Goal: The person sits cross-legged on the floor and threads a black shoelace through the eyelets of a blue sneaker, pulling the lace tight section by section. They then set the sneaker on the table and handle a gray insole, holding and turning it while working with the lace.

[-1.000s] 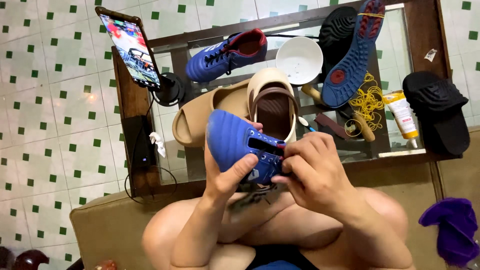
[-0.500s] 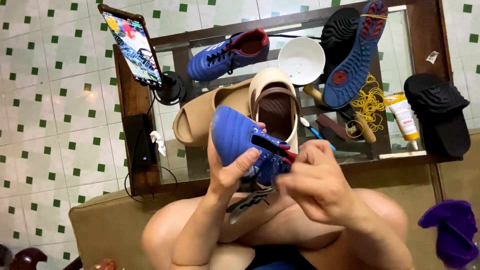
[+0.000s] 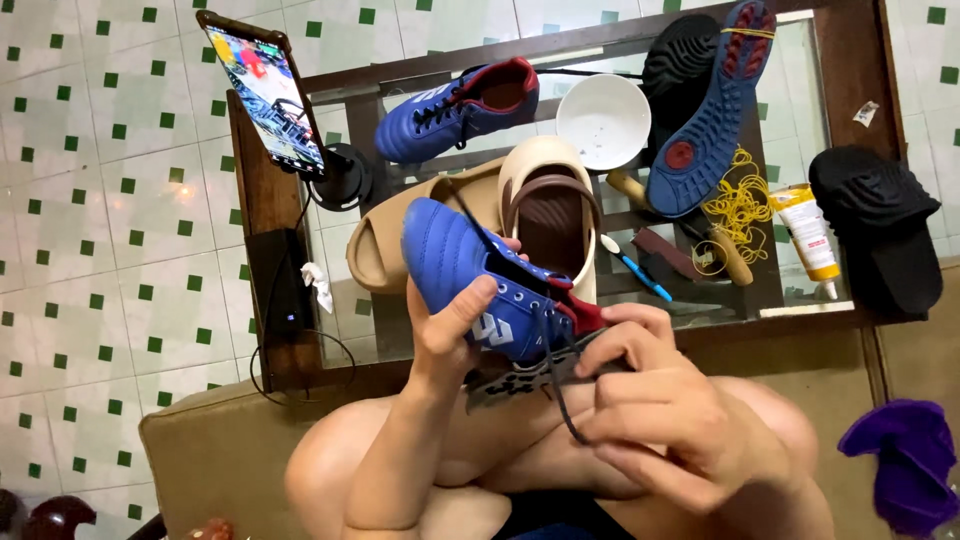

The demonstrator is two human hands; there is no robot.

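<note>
- A person sits with bare knees drawn up, seen from above, in front of a low wooden desk point(image 3: 262, 200) with a glass top.
- The left hand point(image 3: 452, 325) grasps a blue football shoe point(image 3: 480, 275) from below and the side, thumb lying across the upper. The shoe is held in the air above the knees, toe pointing up and left, tilted.
- The right hand point(image 3: 655, 400) is closed on the shoe's heel end, beside its red lining, fingers curled around it. A dark lace point(image 3: 560, 400) hangs down from the shoe past this hand.
- A dark studded sole point(image 3: 510, 380) shows under the shoe, between the two hands.
- On the desk just behind the held shoe lie two tan slide sandals point(image 3: 385, 245), one overlapping the other.
- A second blue football shoe point(image 3: 455, 110) with a red lining lies further back on the glass.
- A white bowl point(image 3: 603, 120) stands just right of it.
- A loose blue sole point(image 3: 712, 110) with red patches leans over a black sole beside the bowl.
- Yellow rubber bands point(image 3: 738, 205) lie beneath the blue sole, near a glue tube point(image 3: 806, 232).
- A black slide sandal point(image 3: 880, 225) rests at the desk's right end.
- A phone point(image 3: 262, 92) with a lit screen stands on a holder at the left edge.
- A purple cloth point(image 3: 905, 465) lies at lower right.
</note>
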